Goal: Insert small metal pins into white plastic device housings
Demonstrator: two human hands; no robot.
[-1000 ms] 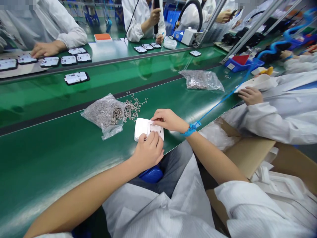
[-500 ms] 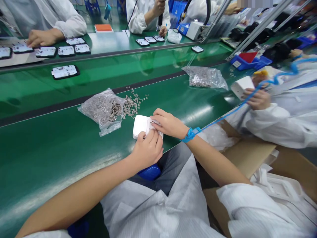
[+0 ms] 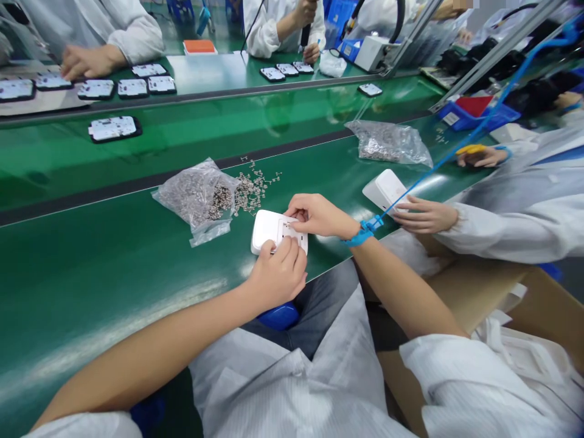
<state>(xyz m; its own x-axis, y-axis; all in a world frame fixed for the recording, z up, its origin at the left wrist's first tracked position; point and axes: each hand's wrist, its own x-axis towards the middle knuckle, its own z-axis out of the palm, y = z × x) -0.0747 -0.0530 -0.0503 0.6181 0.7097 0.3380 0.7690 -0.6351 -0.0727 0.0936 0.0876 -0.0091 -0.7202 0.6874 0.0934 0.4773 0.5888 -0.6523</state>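
Observation:
A white plastic housing (image 3: 266,231) with rounded corners and a recessed section lies on the green bench in front of me. My left hand (image 3: 279,267) grips its near edge, fingers bent over the side. My right hand (image 3: 319,216), with a blue wrist strap (image 3: 365,232), is at the recess, thumb and fingers pinched together; whatever small part may be between them is hidden. Just beyond the housing, small metal pieces (image 3: 250,190) spill from a clear plastic bag (image 3: 194,198).
A co-worker's hand (image 3: 426,214) touches another white housing (image 3: 387,190) at right. A second bag of metal parts (image 3: 387,143) lies farther back. Circuit boards in black frames (image 3: 115,129) sit on the green belt (image 3: 237,115). A cardboard box (image 3: 456,292) stands beside me.
My right hand has shifted slightly on the recess, fingers drawn closer together. At right, the co-worker's white housing has come down nearer to me on the bench. The view has shifted slightly.

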